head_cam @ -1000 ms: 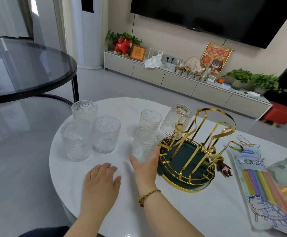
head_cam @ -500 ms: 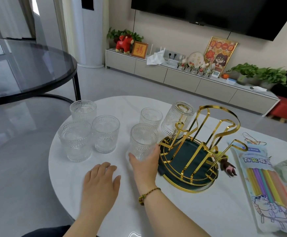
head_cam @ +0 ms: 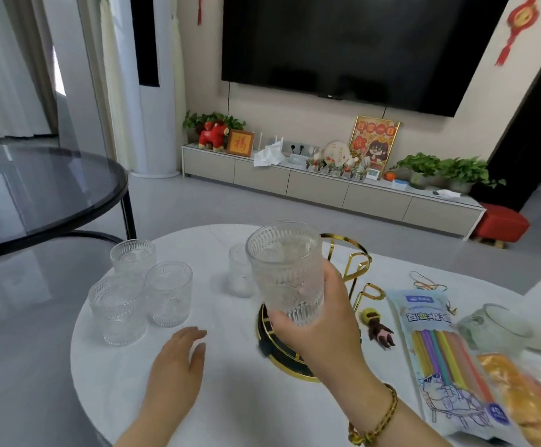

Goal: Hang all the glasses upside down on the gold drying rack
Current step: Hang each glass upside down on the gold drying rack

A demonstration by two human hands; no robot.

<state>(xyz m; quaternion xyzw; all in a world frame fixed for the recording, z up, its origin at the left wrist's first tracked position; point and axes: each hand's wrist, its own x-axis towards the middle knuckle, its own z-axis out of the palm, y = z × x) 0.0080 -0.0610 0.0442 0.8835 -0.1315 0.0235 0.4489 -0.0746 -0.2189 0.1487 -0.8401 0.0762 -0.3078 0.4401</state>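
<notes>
My right hand (head_cam: 322,317) grips a ribbed clear glass (head_cam: 283,269) and holds it upright in the air, in front of the gold drying rack (head_cam: 356,269). The rack, with its dark green base, stands on the white round table (head_cam: 230,398) and is mostly hidden behind the glass and hand. Three more ribbed glasses (head_cam: 119,309) (head_cam: 169,291) (head_cam: 133,257) stand upright in a cluster at the table's left. Another glass (head_cam: 238,272) stands partly hidden behind the raised one. My left hand (head_cam: 175,366) rests flat on the table, fingers apart.
A pack of coloured straws (head_cam: 440,356), a small brown toy (head_cam: 378,327), a greenish glass bowl (head_cam: 491,327) and an orange packet (head_cam: 527,401) lie on the table's right. A dark glass round table (head_cam: 37,191) stands to the left.
My right hand has lifted the glass it gripped off the table and raised it in front of the rack. The view has tilted up. My left hand stays flat on the table.
</notes>
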